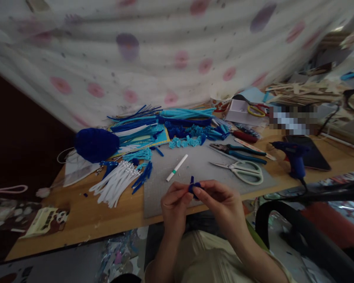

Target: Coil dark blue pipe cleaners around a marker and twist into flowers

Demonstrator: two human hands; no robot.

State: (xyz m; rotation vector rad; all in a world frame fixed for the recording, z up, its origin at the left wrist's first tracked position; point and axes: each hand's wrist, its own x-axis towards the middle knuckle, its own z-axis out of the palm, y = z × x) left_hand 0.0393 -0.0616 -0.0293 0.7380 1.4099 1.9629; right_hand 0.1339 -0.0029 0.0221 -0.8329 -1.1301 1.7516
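Observation:
My left hand [174, 201] and my right hand [221, 200] meet over the near edge of a grey felt mat [200, 165]. Both pinch a small dark blue pipe-cleaner piece [194, 186] between their fingertips. A white stick with a green band [177, 168] lies on the mat just beyond my hands. Scissors with pale green handles [243, 171] rest on the mat to the right.
Blue and turquoise pipe cleaners [177, 124] are piled at the back of the wooden table [88, 220], with a dark blue pompom [96, 144] and white pipe cleaners [115, 182] at left. Pliers [238, 151], a blue glue gun [293, 155] and a phone [308, 151] lie to the right.

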